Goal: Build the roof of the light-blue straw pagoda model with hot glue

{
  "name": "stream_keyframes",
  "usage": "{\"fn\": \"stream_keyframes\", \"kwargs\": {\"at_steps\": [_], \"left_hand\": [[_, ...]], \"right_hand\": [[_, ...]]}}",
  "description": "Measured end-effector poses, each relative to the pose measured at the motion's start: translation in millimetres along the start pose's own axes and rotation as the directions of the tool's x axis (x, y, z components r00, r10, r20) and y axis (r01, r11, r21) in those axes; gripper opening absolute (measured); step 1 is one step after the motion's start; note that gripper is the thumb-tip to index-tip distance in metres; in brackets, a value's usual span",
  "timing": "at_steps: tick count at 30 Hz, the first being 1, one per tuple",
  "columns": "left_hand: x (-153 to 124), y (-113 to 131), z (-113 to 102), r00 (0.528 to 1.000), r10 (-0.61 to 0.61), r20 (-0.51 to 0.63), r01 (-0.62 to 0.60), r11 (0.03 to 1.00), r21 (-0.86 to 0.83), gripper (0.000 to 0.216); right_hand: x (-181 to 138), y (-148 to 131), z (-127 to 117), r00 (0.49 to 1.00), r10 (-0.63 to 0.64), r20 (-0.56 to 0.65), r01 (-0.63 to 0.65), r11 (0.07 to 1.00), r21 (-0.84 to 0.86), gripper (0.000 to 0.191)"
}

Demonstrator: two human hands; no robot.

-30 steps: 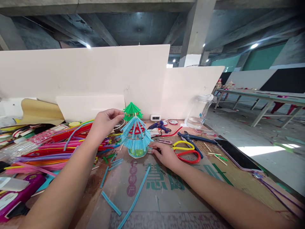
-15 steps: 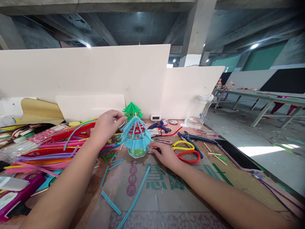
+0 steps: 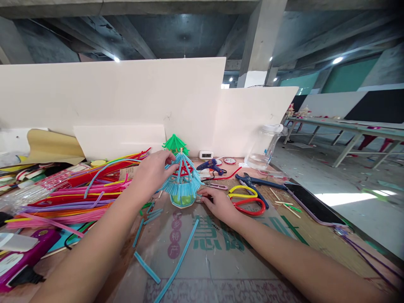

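Note:
In the middle of the table stands a small model pavilion, with a roof of light-blue strips, red pieces showing between the upper ones and a green base inside. Against the upper left of this roof my left hand has thumb and fingers pinched; whatever lies between them is too small to make out. My right hand grips the model low on its right side, fingers curled at the base. Behind it rises a green pointed roof, partly hidden. Cut blue strips lie in front on the clear plastic sheet.
Colourful pipe-cleaner-like strips pile up at left, near a purple power strip. To the right are a glue gun, scissors with red and yellow handles, dark-blue pliers, a phone and a clear jug.
My left hand has moved right and slightly forward, from beside the blue roof to its upper left side. My right hand stays at the base, almost unmoved.

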State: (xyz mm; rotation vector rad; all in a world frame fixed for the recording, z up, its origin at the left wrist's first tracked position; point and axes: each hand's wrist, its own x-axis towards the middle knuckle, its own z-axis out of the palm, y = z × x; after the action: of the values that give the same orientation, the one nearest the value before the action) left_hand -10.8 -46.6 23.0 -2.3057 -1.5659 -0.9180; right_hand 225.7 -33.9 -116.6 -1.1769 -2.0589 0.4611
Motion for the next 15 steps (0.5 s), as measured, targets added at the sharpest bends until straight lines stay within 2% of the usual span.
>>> {"fn": "stream_keyframes", "kwargs": {"at_steps": [10, 15], "left_hand": [[-1.5, 4.6, 1.6, 0.998, 0.013, -0.067, -0.008, 0.997, 0.075, 0.023], [-0.6, -1.2, -2.4, 0.999, -0.035, -0.038, 0.035, 0.999, -0.01, 0.024]], "right_hand": [[-0.2, -2.9, -2.2, 1.0, 0.004, 0.006, -0.004, 1.0, -0.003, 0.022], [-0.5, -2.7, -2.0, 1.0, 0.006, 0.004, -0.006, 1.0, -0.001, 0.022]]}}
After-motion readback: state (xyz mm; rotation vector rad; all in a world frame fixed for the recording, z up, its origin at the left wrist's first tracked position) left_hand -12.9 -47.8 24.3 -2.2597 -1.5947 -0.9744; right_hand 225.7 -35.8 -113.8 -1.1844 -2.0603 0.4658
